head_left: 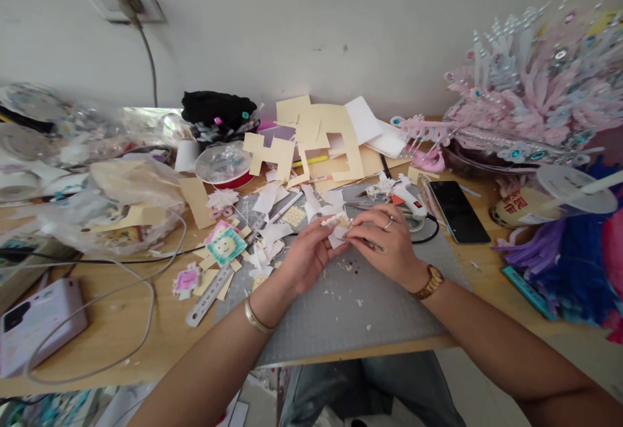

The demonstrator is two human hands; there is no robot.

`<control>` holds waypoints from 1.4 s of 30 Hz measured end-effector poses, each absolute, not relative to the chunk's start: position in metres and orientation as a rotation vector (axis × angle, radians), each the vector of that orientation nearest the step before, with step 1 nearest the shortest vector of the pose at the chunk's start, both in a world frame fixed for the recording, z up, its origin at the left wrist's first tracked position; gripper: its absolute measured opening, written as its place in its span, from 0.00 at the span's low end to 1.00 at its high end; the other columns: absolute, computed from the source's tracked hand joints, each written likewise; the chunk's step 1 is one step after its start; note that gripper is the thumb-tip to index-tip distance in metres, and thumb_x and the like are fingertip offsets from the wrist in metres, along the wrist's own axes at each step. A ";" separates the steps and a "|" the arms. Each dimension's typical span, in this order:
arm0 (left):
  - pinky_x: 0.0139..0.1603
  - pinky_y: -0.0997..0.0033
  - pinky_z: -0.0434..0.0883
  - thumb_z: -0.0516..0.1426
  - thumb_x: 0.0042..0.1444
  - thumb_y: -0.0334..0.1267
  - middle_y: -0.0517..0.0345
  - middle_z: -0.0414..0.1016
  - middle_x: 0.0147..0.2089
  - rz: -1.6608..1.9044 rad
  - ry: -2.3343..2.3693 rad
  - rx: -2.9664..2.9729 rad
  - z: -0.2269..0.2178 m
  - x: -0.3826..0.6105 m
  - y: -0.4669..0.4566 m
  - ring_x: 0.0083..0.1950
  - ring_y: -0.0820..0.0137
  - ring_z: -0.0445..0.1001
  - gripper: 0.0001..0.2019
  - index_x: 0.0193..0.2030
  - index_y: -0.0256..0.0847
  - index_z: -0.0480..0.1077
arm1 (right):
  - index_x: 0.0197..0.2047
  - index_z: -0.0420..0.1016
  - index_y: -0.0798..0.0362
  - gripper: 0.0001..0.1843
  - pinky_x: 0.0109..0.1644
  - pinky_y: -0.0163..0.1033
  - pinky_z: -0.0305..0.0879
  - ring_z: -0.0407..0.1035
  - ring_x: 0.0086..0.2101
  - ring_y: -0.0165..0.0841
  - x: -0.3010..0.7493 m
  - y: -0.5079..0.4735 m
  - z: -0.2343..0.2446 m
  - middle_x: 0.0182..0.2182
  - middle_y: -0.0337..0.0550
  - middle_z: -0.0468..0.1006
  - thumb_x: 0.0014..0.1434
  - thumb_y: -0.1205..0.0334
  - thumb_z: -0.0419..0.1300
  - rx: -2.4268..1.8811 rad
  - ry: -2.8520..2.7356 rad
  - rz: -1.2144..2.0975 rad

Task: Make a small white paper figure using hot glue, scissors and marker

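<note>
Both my hands meet over the grey cutting mat (341,310) near the middle of the desk. My left hand (307,255) pinches a small white paper piece (335,231) between thumb and fingers. My right hand (387,242), with a ring and a gold watch, is closed on the same piece from the right and also holds a thin dark tool (372,243) that I cannot make out. Paper scraps lie all around the hands.
A white glue gun (407,198) and black phone (459,211) lie right of the hands. Tan card cut-outs (324,138), a metal ruler (210,296), a smiley sticker (225,244), a red-rimmed tub (224,166), plastic bags (121,200), a pink device (36,323) with cable, and a pink headdress (535,96).
</note>
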State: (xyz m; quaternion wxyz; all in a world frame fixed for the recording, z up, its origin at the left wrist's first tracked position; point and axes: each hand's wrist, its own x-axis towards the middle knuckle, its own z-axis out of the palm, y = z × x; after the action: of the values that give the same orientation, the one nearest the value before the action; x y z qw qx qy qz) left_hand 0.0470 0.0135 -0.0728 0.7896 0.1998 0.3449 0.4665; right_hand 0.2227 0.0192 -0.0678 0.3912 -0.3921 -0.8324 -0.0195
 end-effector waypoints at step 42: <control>0.58 0.59 0.75 0.60 0.52 0.28 0.50 0.79 0.53 1.019 0.840 0.450 -0.076 0.047 0.016 0.49 0.65 0.78 0.13 0.46 0.37 0.76 | 0.34 0.75 0.53 0.30 0.32 0.41 0.63 0.73 0.29 0.43 0.268 0.038 -0.051 0.27 0.47 0.78 0.47 0.32 0.65 -1.716 -1.871 0.062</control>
State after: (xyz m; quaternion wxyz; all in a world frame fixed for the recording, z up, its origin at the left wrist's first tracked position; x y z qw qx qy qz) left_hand 0.0469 0.0162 -0.0763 0.7665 0.2071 0.3868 0.4690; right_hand 0.2684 0.0379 -0.0507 0.2966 -0.6454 -0.7035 0.0234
